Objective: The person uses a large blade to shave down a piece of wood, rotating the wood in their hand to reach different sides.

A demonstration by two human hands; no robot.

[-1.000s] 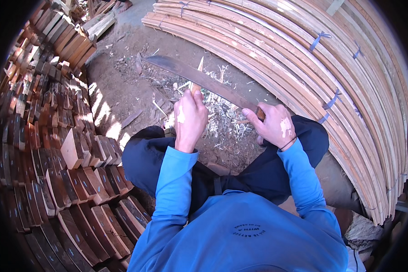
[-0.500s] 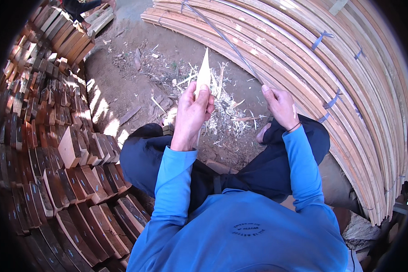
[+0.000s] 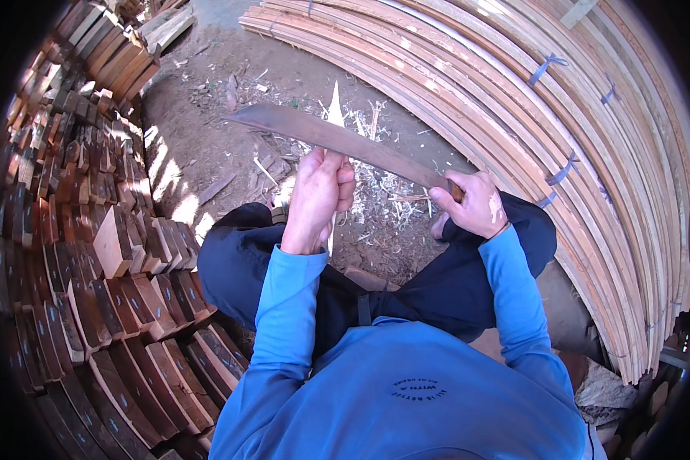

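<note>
My left hand (image 3: 318, 192) is closed round a pale wooden stake (image 3: 336, 109), whose sharp tip points away from me. The stake's lower end shows below my wrist. In my right hand (image 3: 475, 205) is the brown handle of a machete (image 3: 284, 126). Its long, dark blade reaches leftward across the stake, just beyond my left fingers, and hides part of the wood. Whether the edge touches the stake, I cannot tell. Both hands are above the ground between my bent knees.
Pale wood shavings (image 3: 395, 195) litter the dirt floor (image 3: 199, 100) beyond my hands. Stacked timber blocks (image 3: 161, 368) rise close on my left. Long bundled wooden strips (image 3: 514, 107), tied with blue bands, curve along the far and right sides.
The machete has swung from pointing away up to the far left to lying crosswise over the stake. My right hand has turned with it; the left has shifted slightly. A person at the far left has gone from view.
</note>
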